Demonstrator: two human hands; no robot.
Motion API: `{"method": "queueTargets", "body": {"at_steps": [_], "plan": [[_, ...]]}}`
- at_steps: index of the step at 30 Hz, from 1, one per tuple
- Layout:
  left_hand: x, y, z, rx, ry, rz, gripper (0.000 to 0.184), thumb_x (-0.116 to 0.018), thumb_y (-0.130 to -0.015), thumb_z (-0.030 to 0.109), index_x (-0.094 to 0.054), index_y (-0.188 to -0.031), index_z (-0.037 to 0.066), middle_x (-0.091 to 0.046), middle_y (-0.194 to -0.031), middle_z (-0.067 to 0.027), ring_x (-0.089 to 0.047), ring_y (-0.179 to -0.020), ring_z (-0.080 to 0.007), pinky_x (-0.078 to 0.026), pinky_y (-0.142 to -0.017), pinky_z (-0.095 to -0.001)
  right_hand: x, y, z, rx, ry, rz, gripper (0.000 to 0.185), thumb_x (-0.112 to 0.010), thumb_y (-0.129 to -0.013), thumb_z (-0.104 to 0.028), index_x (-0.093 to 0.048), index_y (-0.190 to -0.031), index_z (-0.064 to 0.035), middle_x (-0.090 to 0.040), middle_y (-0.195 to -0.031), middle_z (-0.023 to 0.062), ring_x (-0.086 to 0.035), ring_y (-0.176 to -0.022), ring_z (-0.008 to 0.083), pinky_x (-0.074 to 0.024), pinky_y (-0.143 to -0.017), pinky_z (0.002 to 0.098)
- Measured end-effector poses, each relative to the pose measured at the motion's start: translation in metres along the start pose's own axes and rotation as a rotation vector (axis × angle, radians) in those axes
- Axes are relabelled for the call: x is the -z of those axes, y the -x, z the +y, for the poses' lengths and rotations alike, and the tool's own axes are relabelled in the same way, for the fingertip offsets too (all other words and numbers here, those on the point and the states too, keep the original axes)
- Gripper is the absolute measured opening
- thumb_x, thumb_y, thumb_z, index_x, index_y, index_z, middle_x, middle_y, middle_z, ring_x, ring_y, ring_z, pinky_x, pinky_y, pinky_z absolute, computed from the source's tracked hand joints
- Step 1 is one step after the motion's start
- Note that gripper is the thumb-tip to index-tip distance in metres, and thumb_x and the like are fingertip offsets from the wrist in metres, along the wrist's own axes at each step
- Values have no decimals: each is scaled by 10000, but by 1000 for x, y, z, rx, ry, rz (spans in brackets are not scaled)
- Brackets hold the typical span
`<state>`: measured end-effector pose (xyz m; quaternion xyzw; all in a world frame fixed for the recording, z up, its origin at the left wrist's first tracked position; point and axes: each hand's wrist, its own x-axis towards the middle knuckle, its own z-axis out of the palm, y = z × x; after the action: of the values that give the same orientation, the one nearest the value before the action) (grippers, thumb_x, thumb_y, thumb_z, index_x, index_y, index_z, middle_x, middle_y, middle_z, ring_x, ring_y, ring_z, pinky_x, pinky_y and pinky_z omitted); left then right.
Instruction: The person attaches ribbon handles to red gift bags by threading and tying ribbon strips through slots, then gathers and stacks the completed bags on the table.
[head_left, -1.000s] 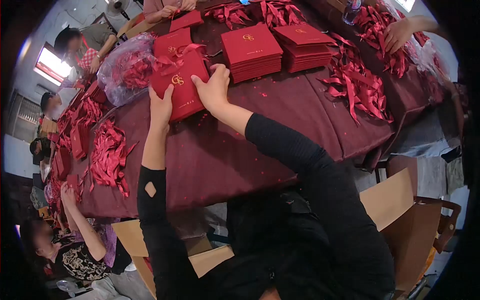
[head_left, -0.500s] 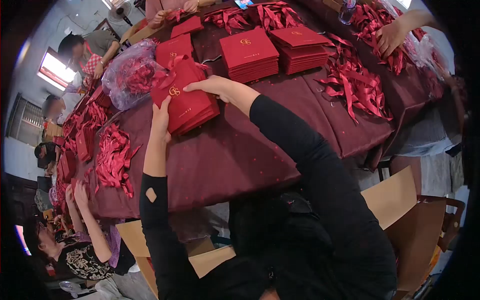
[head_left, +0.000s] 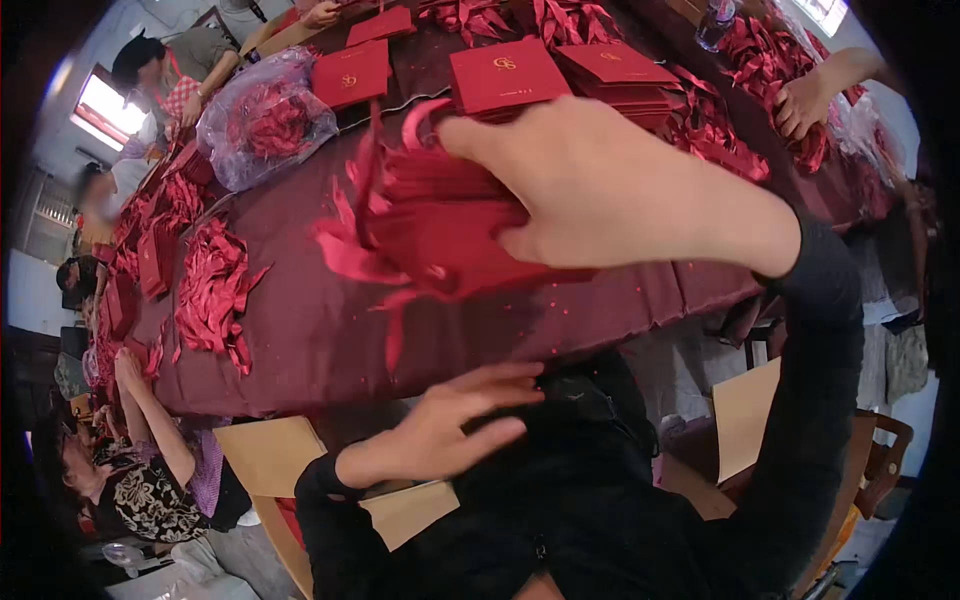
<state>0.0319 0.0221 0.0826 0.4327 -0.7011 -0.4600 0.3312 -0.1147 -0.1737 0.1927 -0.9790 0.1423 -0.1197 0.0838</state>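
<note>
A bundle of red bags [head_left: 440, 235] with loose ribbons hangs in my right hand [head_left: 590, 185], whose fingers are wrapped round its right side; the bundle is blurred by motion. Low near the table's front edge, my left hand [head_left: 450, 420] has its fingers apart and holds nothing. Behind the bundle lie a stack of red bags with gold print [head_left: 505, 75] and a second stack [head_left: 612, 65] to its right. A single red bag [head_left: 350, 75] lies flat farther left.
A clear plastic bag of ribbons [head_left: 270, 120] and a ribbon pile [head_left: 212, 290] are on the left. Co-workers sit along the left side. A co-worker's hand [head_left: 803, 105] touches ribbons at the right. Open cardboard boxes [head_left: 270, 455] flank my body.
My right hand has lifted the bundle nearer the camera, turning it so the ribbons point left. My left hand has let go and moved down toward my body.
</note>
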Motion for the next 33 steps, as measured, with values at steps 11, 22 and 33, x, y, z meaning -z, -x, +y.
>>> {"method": "queueTargets", "body": {"at_steps": [11,22,33], "plan": [[0,-51,-31,-308,-989,711,766,-804,-690,359,-504,-1338,82,-492,-1379,-181,-512,-1212,-334,-339,-1018,-495,-59,61,24,59,-203,-135,621,-764,-663,-214,-464,-1175,-31,-654,-920,171,-654,-827,393,-516,-669,479],[15,7,-9,-181,-812,788,738,-650,-737,119,-398,-1427,37,-269,-1501,-284,-251,-1413,-431,-194,-1147,-495,-56,59,21,30,-175,-196,613,-764,-672,-216,-478,-1181,-29,-658,-935,172,-655,-838,389,-519,-686,475],[-14,-69,-47,-230,129,671,1233,-788,-697,4,119,-1525,112,-247,-1534,-221,-343,-1384,-323,-361,-1098,-422,-61,61,28,102,-222,-119,580,-771,-680,-227,-530,-1180,-61,-664,-870,145,-661,-791,380,-522,-670,459]]}}
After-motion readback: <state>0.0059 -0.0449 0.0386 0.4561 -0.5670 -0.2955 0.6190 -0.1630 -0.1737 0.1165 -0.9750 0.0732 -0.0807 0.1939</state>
